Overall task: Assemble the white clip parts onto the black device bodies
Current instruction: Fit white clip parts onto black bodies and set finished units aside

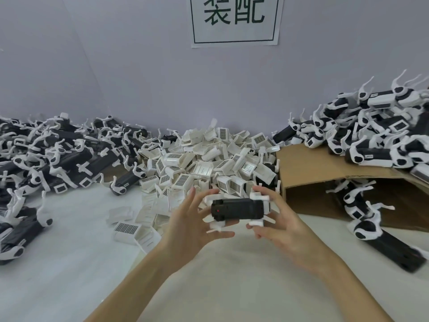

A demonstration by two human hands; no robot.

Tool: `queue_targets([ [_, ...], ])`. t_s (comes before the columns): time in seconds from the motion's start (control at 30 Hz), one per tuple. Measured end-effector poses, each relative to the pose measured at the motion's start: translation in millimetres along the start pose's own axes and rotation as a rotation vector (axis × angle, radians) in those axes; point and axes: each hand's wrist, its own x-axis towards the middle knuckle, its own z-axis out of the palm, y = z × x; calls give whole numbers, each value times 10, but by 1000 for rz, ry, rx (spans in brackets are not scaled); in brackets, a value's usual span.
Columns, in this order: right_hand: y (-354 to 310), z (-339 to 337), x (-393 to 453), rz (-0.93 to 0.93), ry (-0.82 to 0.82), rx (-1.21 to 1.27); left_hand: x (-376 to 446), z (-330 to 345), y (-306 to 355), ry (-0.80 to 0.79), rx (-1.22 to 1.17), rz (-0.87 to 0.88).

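Both forearms reach up from the bottom edge over a white table [69,263], and the two hands meet on one black device body [238,209] held lengthwise between them, above the table and just in front of the central heap. On its near end the left hand [192,225] has its fingers spread, fingertips touching the body's left end and underside, thumb below. Opposite it, the right hand [278,223] curls around the right end, fingers over the top and thumb beneath. White arms stick out from the body's corners, and a small red dot shows on its left part. Behind lies a heap of white clip parts [209,163]. To the left sits a pile of black bodies [58,156]; to the right, another pile [371,131] rests on a cardboard sheet [308,163]. A paper sign [235,19] hangs on the wall
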Motion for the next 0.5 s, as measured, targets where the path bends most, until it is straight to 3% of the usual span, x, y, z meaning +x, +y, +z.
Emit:
queue_targets([
  [0.13, -16, 76, -19, 49, -19, 124, -4, 62, -123, 208, 128, 2],
  [0.23, -66, 143, -6, 75, 24, 328, 11, 60, -134, 306, 159, 138],
  [0.37, -6, 277, -4, 147, 90, 349, -8, 65, -71, 302, 479, 307],
  [0.5, 85, 347, 12, 149, 201, 316, -70, 84, -81, 270, 628, 303],
])
